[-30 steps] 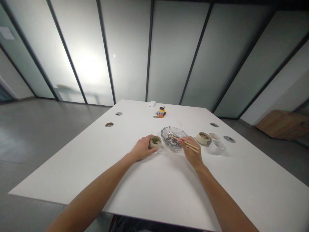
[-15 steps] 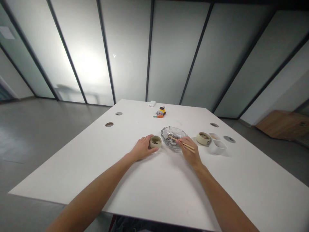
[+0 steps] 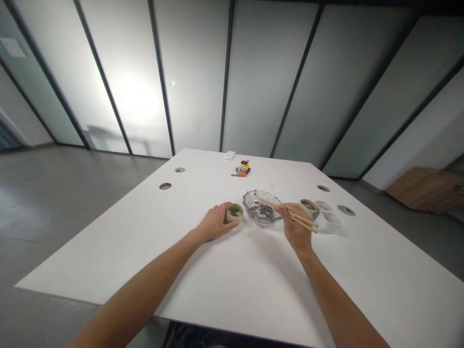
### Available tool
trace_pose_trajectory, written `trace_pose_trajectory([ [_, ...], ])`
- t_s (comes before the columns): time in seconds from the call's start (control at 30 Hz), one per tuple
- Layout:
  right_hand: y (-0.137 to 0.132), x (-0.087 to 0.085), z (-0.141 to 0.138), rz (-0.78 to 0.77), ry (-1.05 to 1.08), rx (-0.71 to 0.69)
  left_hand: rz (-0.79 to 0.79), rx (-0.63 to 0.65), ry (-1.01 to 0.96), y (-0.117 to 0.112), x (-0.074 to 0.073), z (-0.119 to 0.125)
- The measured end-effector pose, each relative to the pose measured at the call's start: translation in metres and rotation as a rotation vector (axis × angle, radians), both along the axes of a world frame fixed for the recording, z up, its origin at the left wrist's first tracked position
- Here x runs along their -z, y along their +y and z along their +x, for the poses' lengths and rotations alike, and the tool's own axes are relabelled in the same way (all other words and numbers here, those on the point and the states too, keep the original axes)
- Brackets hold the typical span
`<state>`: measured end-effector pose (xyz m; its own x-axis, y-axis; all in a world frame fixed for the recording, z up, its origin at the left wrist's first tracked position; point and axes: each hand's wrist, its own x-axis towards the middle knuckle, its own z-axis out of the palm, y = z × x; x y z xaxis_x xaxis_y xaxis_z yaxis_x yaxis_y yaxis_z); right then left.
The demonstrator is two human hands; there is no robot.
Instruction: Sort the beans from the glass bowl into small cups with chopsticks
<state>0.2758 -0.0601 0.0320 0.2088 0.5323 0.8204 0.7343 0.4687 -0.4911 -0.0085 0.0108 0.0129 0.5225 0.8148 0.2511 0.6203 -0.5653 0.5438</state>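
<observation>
My left hand [image 3: 214,222] is curled round the left side of a small pale-green cup [image 3: 235,218] that stands on the table and has a few dark bits inside. In my right hand [image 3: 297,227] is a pair of wooden chopsticks [image 3: 304,222], their tips over a clear glass bowl [image 3: 250,216]. Small dark pieces [image 3: 266,210] lie in that bowl. A little dark bit seems to be at the chopstick tips, too small to name. Just beyond my right hand stands a second pale cup [image 3: 309,207], partly hidden by the hand.
White square dishes [image 3: 330,223] stand to the right of the second cup. Farther back are a yellow toy car [image 3: 245,166], an orange carrot-shaped piece [image 3: 240,175] and a small white box [image 3: 229,155]. Round holes [image 3: 165,186] pierce the white table [image 3: 203,285] near both sides.
My right hand has moved right and slightly back toward me, and the chopstick tips have lifted from the pieces in the glass bowl. My left hand stays on the cup.
</observation>
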Motion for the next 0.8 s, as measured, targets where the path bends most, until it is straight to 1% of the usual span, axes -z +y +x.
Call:
trace_pose_trajectory([
  [0.13, -0.013, -0.013, -0.007, 0.005, 0.027, -0.009, -0.007, -0.004, 0.006, 0.000, 0.000, 0.001],
  [0.27, -0.020, -0.016, -0.019, -0.050, 0.073, -0.099, -0.005, 0.002, -0.002, -0.001, -0.003, 0.001],
  [0.37, -0.018, -0.013, -0.022, -0.076, 0.103, -0.148, -0.006, 0.003, -0.005, -0.002, -0.003, 0.000],
  [0.47, -0.015, -0.009, -0.017, -0.051, 0.097, -0.113, -0.002, 0.002, -0.002, -0.001, -0.001, -0.001],
  [0.57, -0.011, -0.004, -0.008, -0.056, 0.008, -0.082, 0.009, 0.005, -0.013, 0.000, 0.000, -0.001],
  [0.67, -0.007, 0.002, 0.000, -0.091, -0.080, -0.104, 0.005, 0.006, -0.017, 0.000, 0.000, -0.001],
  [0.8, -0.003, 0.008, 0.004, -0.099, -0.125, -0.119, -0.002, 0.003, -0.014, -0.001, -0.002, -0.001],
])
